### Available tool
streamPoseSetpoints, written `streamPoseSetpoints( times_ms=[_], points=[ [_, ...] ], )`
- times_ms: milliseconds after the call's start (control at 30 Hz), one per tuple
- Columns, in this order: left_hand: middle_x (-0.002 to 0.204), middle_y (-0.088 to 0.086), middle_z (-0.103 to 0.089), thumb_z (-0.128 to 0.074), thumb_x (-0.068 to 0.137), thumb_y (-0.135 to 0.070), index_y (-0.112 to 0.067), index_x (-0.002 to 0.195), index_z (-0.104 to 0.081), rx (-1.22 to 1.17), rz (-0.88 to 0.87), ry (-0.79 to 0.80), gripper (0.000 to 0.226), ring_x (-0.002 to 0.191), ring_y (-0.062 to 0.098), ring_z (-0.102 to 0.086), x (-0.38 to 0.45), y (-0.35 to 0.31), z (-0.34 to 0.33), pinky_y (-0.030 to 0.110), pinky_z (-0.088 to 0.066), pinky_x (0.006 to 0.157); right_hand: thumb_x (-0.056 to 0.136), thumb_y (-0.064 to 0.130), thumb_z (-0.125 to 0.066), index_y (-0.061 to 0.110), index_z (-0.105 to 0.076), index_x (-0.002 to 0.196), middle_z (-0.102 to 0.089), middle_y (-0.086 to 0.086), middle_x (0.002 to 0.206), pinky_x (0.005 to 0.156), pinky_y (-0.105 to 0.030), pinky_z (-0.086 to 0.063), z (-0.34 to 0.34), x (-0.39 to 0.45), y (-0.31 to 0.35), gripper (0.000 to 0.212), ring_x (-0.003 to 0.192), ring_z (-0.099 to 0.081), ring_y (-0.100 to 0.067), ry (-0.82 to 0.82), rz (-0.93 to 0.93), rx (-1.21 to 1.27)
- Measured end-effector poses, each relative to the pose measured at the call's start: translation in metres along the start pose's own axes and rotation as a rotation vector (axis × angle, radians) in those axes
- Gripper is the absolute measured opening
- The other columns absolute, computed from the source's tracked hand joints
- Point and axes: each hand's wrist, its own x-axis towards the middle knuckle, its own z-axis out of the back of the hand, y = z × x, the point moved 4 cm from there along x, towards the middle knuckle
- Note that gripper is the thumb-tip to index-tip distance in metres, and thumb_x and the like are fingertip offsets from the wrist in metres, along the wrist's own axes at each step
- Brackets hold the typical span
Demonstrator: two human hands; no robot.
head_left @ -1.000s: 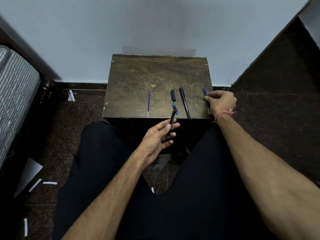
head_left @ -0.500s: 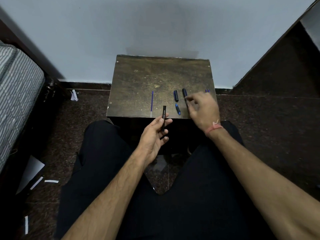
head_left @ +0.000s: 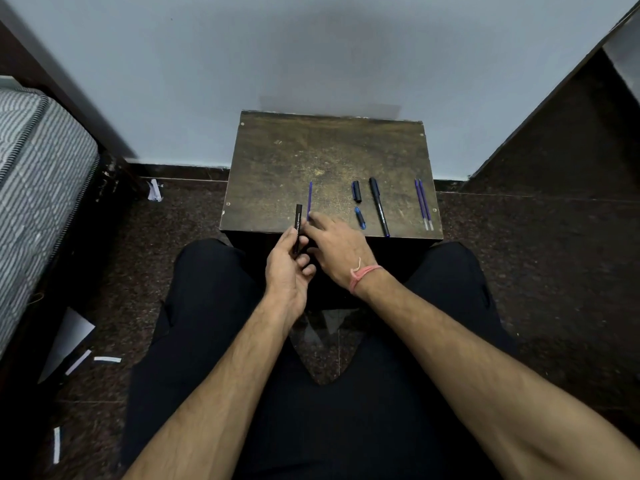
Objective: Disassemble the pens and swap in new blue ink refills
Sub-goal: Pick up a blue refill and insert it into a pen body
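Note:
My left hand holds a black pen barrel upright at the near edge of the small wooden table. Just right of it, my right hand has its fingertips on the near end of a single blue refill lying on the table. Further right lie a black cap, a small blue pen piece and a whole black pen. Two blue refills lie side by side near the table's right edge.
A pale wall stands behind the table. A striped mattress is at the left, with paper scraps on the dark floor. My legs in black trousers flank the table's near edge.
My right hand moved left from the table's right side, past the whole pen, to the single refill. My left hand brought the barrel up and to the left, toward that refill. Two refills now lie uncovered at the right.

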Motion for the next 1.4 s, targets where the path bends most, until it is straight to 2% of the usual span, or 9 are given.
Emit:
streamPoseSetpoints(
  times_ms=[200, 433, 600, 700, 800, 933, 1000, 1133, 1400],
  points=[
    [0.076, -0.009, -0.063, -0.054, 0.113, -0.025, -0.016, 0.138, -0.074, 0.005, -0.005, 0.002, 0.033, 0.056, 0.004, -0.040, 0.000, -0.001, 0.000, 0.019, -0.032, 0.047, 0.104, 0.025, -0.062, 0.021, -0.073, 0.118, -0.068, 0.001, 0.119, 0.073, -0.042, -0.061, 0.005, -0.010, -0.005, 0.018, 0.110, -0.067, -0.025, -0.068, -0.035, -0.067],
    [0.081, -0.009, -0.062, -0.054, 0.114, -0.025, -0.017, 0.134, -0.076, 0.026, 0.025, -0.013, 0.032, 0.057, 0.004, -0.041, -0.002, 0.002, -0.002, 0.020, -0.032, 0.050, 0.109, 0.031, -0.054, 0.015, -0.077, 0.113, -0.073, -0.003, 0.114, 0.079, -0.045, -0.060, 0.014, -0.007, -0.017, 0.028, 0.106, -0.072, -0.031, 0.007, -0.111, -0.066],
    [0.082, -0.009, -0.062, -0.054, 0.114, -0.025, -0.019, 0.130, -0.077, 0.035, 0.031, -0.002, 0.029, 0.056, 0.004, -0.042, -0.001, 0.001, -0.001, 0.019, -0.033, 0.049, 0.103, 0.021, -0.057, 0.014, -0.077, 0.103, -0.078, -0.009, 0.102, 0.079, -0.045, -0.058, 0.014, -0.003, -0.023, 0.022, 0.097, -0.075, -0.038, 0.035, -0.220, -0.055],
    [0.082, -0.009, -0.063, -0.054, 0.114, -0.026, -0.020, 0.131, -0.078, 0.049, 0.037, 0.009, 0.030, 0.056, 0.004, -0.044, -0.001, 0.002, -0.002, 0.019, -0.035, 0.050, 0.096, 0.020, -0.066, 0.018, -0.079, 0.104, -0.082, -0.004, 0.095, 0.084, -0.041, -0.059, 0.018, -0.010, -0.029, 0.015, 0.095, -0.077, -0.032, -0.063, -0.346, 0.133],
    [0.083, -0.009, -0.064, -0.055, 0.114, -0.025, -0.018, 0.137, -0.074, 0.080, 0.056, 0.019, 0.032, 0.056, 0.004, -0.045, -0.001, 0.005, -0.004, 0.019, -0.036, 0.049, 0.086, 0.018, -0.077, 0.020, -0.083, 0.106, -0.082, 0.002, 0.084, 0.087, -0.031, -0.061, 0.016, -0.019, -0.040, 0.021, 0.086, -0.078, -0.018, -0.135, -0.623, 0.505],
    [0.084, -0.012, -0.066, -0.053, 0.114, -0.027, -0.023, 0.130, -0.078, 0.219, 0.082, 0.056, 0.030, 0.060, 0.003, -0.046, -0.002, 0.010, -0.005, 0.018, -0.037, 0.052, 0.095, 0.002, -0.075, -0.002, -0.078, 0.117, -0.073, -0.003, 0.087, 0.078, -0.024, -0.066, 0.003, -0.036, -0.048, 0.023, 0.081, -0.069, -0.015, -0.124, -0.910, 1.587],
    [0.085, -0.013, -0.067, -0.053, 0.114, -0.028, -0.025, 0.123, -0.080, 0.307, 0.079, 0.083, 0.029, 0.061, 0.002, -0.048, -0.003, 0.014, -0.007, 0.019, -0.039, 0.054, 0.099, 0.004, -0.070, -0.003, -0.075, 0.124, -0.070, -0.002, 0.087, 0.085, -0.026, -0.066, 0.006, -0.042, -0.051, 0.026, 0.080, -0.066, -0.011, -0.122, -0.947, 1.867],
    [0.087, -0.014, -0.072, -0.053, 0.114, -0.027, -0.027, 0.119, -0.082, 0.429, 0.061, 0.149, 0.029, 0.062, 0.000, -0.052, -0.006, 0.021, -0.012, 0.019, -0.042, 0.056, 0.101, 0.011, -0.071, 0.010, -0.079, 0.119, -0.073, 0.002, 0.089, 0.089, -0.030, -0.063, 0.014, -0.046, -0.058, 0.020, 0.081, -0.069, -0.009, -0.152, -0.936, 1.972],
    [0.092, -0.014, -0.075, -0.056, 0.112, -0.029, -0.032, 0.120, -0.083, 0.486, 0.082, 0.234, 0.028, 0.063, -0.001, -0.057, -0.012, 0.027, -0.015, 0.020, -0.045, 0.060, 0.099, 0.012, -0.076, 0.014, -0.079, 0.106, -0.077, 0.005, 0.089, 0.074, -0.023, -0.061, 0.014, -0.049, -0.060, 0.007, 0.076, -0.067, -0.006, -0.245, -0.864, 1.829]
  ],
)
